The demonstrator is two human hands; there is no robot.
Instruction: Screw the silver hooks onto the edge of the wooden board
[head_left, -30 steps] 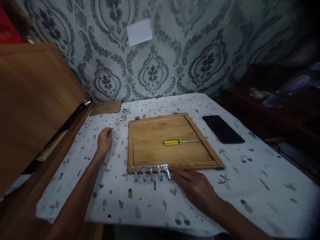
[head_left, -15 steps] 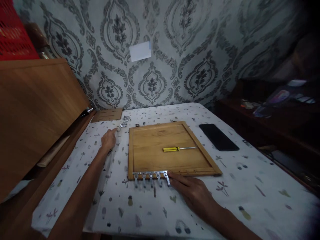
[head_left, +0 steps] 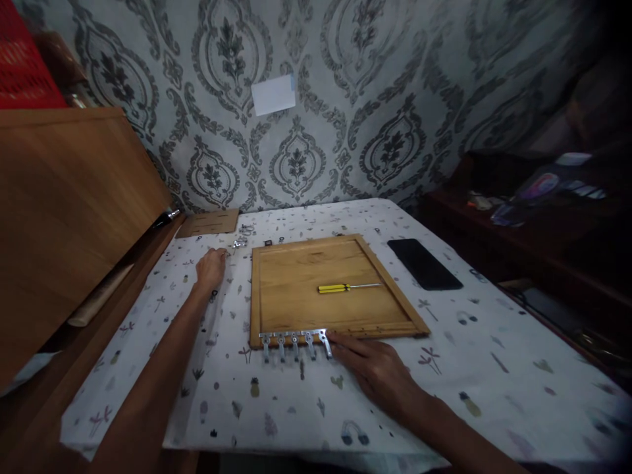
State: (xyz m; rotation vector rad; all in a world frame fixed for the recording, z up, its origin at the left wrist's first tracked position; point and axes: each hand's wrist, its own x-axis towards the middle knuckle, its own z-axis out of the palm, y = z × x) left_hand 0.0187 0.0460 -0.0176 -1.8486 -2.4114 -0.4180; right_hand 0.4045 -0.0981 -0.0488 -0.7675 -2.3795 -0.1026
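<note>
Several silvery metal hooks (head_left: pixel 295 342) line up side by side along the near edge of a framed wooden board (head_left: pixel 296 306). At the right end of the row, the fingers of my right hand (head_left: pixel 378 372) close on the last hook, which tilts slightly. My left hand (head_left: pixel 211 270) is beyond the board's left side, its fingers closed near a small pile of metal pieces (head_left: pixel 240 243). Whatever is between those fingertips is too small to make out. A yellow-handled screwdriver (head_left: pixel 336 288) lies on the board, its shaft pointing right.
A black phone (head_left: pixel 424 263) lies right of the board on the patterned tablecloth (head_left: pixel 276 421). Flat brown cardboard (head_left: pixel 208 222) rests at the back left. A wooden cabinet (head_left: pixel 74 217) borders the left side; a dark shelf with a bottle (head_left: pixel 538 187) stands at right.
My left hand has drawn back slightly from the small metal pieces. My right hand stays at the last hook. The whole view has shifted a little.
</note>
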